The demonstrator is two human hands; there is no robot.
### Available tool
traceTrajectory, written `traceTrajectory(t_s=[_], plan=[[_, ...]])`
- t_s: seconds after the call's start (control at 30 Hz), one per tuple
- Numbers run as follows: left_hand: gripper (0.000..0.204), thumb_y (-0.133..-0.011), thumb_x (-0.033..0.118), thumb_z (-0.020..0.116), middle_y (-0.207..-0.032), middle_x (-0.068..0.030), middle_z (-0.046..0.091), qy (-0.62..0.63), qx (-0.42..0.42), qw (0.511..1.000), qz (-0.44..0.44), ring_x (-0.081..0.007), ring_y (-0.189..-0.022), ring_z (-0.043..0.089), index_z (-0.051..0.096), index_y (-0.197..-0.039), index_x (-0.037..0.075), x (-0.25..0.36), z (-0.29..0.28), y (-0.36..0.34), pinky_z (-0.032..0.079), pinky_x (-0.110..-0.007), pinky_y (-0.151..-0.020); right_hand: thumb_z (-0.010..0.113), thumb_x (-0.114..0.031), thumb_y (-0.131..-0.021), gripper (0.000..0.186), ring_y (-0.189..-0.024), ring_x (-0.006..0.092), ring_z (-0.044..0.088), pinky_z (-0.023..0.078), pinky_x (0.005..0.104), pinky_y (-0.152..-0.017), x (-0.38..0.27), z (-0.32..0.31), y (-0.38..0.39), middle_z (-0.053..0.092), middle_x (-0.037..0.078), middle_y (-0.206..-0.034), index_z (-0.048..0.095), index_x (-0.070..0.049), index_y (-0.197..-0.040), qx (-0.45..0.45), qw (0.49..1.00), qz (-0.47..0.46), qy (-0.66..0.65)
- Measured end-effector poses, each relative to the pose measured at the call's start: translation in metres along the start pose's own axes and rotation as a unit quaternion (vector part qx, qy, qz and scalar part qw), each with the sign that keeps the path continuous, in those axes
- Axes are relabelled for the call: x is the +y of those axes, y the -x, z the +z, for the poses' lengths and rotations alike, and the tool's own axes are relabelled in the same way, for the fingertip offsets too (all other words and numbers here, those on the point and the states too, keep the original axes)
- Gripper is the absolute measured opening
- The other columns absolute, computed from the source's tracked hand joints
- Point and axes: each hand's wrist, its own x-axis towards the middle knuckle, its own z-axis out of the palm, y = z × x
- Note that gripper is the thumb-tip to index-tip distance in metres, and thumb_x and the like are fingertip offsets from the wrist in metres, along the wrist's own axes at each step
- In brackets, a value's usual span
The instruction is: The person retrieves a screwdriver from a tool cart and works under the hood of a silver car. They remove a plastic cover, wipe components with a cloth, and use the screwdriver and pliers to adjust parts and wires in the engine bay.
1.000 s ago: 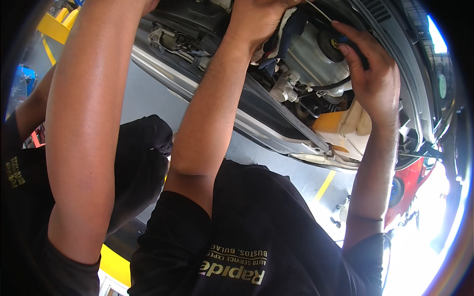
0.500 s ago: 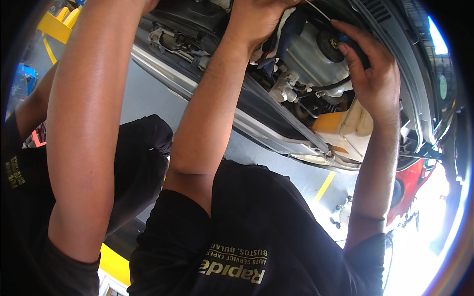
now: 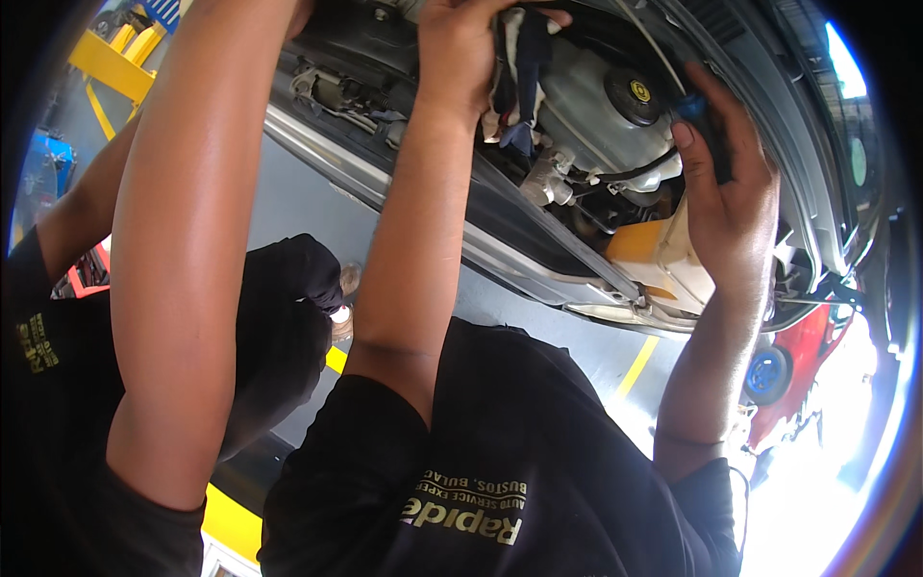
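Over the engine bay, my left hand [image 3: 457,53] is closed on a dark blue and white rag [image 3: 526,82], which hangs down beside the silver reservoir; its fingertips are partly cut off by the upper edge. To the right, my right hand [image 3: 726,192] wraps round the blue and black handle of a long, thin-shafted screwdriver [image 3: 691,106]. Its shaft runs up and left out of view. Between the hands sits the silver metal brake booster [image 3: 591,101] with a round black cap [image 3: 632,94] bearing a yellow mark. My right thumb is near this cap, apart from it.
A co-worker's bare arm [image 3: 187,250] reaches up at the left, its hand mostly out of view. Below the booster are a yellowish plastic tank [image 3: 663,250] and the car's body edge [image 3: 538,260]. A yellow lift part [image 3: 111,62] stands far left; a red vehicle [image 3: 798,375] is at right.
My left hand and the rag have shifted left. My right hand, with the screwdriver, has moved down and away from the black cap, which now shows fully. The view has shifted slightly.
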Motion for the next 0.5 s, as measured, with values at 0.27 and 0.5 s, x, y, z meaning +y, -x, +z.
traceTrajectory(t_s=[0.27, 0.5], plan=[[0.006, -0.099, 0.003, 0.063, -0.090, -0.0091, 0.075, -0.019, 0.024, 0.999, -0.038, -0.0176, -0.076, 0.073, 0.069, -0.099, 0.006, -0.001, -0.005, -0.009, 0.058, -0.029, -0.065, 0.064, -0.011, -0.107, 0.039, -0.077, 0.0084, 0.056, 0.046, 0.0256, -0.069, -0.017, 0.026, -0.006, 0.066, 0.005, -0.101, 0.048, 0.001, -0.140, 0.041, 0.969, 0.040, -0.241], [0.002, -0.102, 0.006, 0.069, -0.094, -0.0107, 0.074, 0.016, -0.031, 0.999, -0.006, -0.0212, -0.082, 0.074, 0.070, -0.103, 0.005, -0.004, -0.005, -0.006, 0.064, -0.037, -0.077, 0.080, -0.003, -0.080, 0.048, -0.092, 0.0400, 0.072, 0.056, 0.0486, -0.080, -0.035, 0.052, -0.059, 0.071, 0.018, -0.097, 0.057, -0.008, -0.121, 0.135, 0.990, -0.021, 0.039]])
